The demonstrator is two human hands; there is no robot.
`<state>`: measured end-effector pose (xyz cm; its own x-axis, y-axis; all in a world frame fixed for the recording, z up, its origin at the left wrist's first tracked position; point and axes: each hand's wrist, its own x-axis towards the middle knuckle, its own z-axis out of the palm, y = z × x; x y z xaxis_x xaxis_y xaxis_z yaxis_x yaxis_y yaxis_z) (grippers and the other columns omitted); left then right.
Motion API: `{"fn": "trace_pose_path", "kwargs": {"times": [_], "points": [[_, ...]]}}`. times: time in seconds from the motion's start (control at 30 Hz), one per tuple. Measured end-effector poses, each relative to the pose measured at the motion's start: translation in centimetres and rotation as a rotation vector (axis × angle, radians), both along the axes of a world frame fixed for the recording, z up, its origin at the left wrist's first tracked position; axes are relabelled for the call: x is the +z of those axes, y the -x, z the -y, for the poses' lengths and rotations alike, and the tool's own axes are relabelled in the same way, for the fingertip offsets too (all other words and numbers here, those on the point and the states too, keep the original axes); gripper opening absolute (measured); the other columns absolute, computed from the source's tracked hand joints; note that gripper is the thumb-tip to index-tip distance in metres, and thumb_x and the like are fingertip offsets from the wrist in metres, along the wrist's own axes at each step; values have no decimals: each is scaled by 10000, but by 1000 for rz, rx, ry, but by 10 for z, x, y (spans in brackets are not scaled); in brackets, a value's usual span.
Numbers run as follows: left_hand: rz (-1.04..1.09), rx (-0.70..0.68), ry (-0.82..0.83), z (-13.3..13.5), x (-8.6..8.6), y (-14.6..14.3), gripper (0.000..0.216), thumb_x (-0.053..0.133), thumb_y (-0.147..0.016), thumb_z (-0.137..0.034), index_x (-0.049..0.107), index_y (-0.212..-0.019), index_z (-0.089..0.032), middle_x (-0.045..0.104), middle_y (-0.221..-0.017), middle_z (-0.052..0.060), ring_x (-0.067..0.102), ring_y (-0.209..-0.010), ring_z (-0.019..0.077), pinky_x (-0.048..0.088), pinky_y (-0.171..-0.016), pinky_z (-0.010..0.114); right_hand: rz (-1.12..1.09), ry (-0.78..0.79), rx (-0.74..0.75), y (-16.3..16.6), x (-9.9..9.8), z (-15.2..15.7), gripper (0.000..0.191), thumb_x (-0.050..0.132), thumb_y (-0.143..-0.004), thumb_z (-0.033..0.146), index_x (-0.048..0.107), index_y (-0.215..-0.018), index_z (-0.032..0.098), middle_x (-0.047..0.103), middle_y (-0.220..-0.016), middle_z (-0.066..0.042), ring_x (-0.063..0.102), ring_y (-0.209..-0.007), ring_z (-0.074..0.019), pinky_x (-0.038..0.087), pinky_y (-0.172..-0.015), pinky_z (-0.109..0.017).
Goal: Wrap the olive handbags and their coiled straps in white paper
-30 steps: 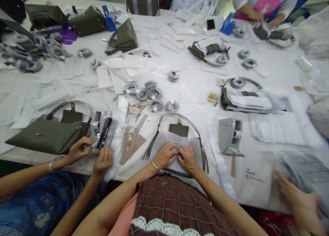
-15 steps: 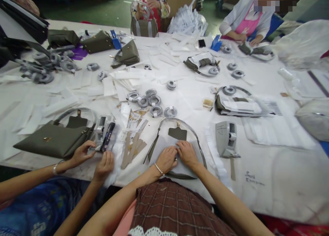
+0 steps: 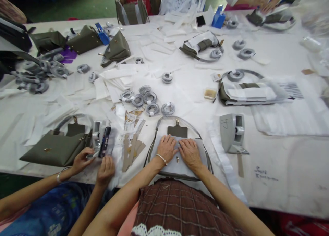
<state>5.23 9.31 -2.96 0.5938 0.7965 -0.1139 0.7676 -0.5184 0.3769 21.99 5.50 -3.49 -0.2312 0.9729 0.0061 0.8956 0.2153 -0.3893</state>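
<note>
An olive handbag (image 3: 177, 131) lies in front of me, its wrapped strap looped away from me and its small flap standing out at the top. A pale grey sheet (image 3: 164, 167) covers its front, and the gold clasp shows through it. My left hand (image 3: 166, 148) rests flat on the sheet, fingers stretched out. Beside it my right hand (image 3: 190, 153) also lies flat, fingers pointing away from me. Both hands press on the sheet, one on each side of the clasp, and neither grips anything.
A grey tape dispenser (image 3: 228, 133) stands to the right. At left, a co-worker's hands (image 3: 105, 167) touch another dispenser (image 3: 97, 136) beside an olive bag (image 3: 56, 143). Coiled wrapped straps (image 3: 150, 97), brown card strips (image 3: 131, 148) and a wrapped bag (image 3: 246, 92) lie beyond.
Both hands have moved apart and flattened on the sheet, uncovering the clasp between them. The sheet lies smoother over the bag. The camera view has tilted down somewhat.
</note>
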Motion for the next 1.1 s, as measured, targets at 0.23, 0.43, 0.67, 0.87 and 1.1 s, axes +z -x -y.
{"fn": "trace_pose_path", "kwargs": {"times": [0.23, 0.43, 0.67, 0.87, 1.1], "points": [[-67, 51, 15, 1, 6, 5, 385, 598, -888, -455, 563, -1152, -178, 599, -1139, 103, 535, -1037, 267, 418, -921, 421, 74, 2, 16, 0, 0, 2, 353, 478, -944, 288, 567, -1259, 158, 610, -1285, -120, 503, -1179, -280, 356, -1069, -451], [-81, 99, 73, -1, 9, 1, 434, 571, -881, -538, 575, -1131, -184, 590, -1072, 98, 508, -1034, 274, 355, -976, 456, 48, 94, 20, -2, 2, -2, 349, 495, -939, 272, 564, -1264, 168, 626, -1256, -96, 497, -1155, -281, 332, -1057, -444], [-171, 109, 157, -15, 2, -2, 336, 484, -941, -512, 586, -918, -192, 581, -881, 63, 508, -867, 248, 356, -764, 391, 23, 230, 11, -2, 13, -14, 258, 484, -955, 340, 617, -1121, 193, 669, -1069, -87, 525, -986, -259, 349, -899, -421], [-108, 59, 204, -14, 3, 3, 256, 441, -990, -349, 572, -835, -194, 585, -811, 45, 513, -821, 227, 335, -759, 379, 52, 287, 33, 1, 13, -22, 293, 472, -957, 413, 583, -768, 218, 620, -744, -45, 515, -784, -230, 325, -744, -393], [-94, 97, 197, -10, 1, 4, 238, 472, -975, -362, 575, -851, -187, 593, -830, 53, 522, -836, 238, 343, -784, 397, -43, 215, -119, -2, 0, -21, 240, 472, -961, 364, 591, -1059, 180, 657, -933, -85, 571, -886, -234, 426, -797, -387]]}}
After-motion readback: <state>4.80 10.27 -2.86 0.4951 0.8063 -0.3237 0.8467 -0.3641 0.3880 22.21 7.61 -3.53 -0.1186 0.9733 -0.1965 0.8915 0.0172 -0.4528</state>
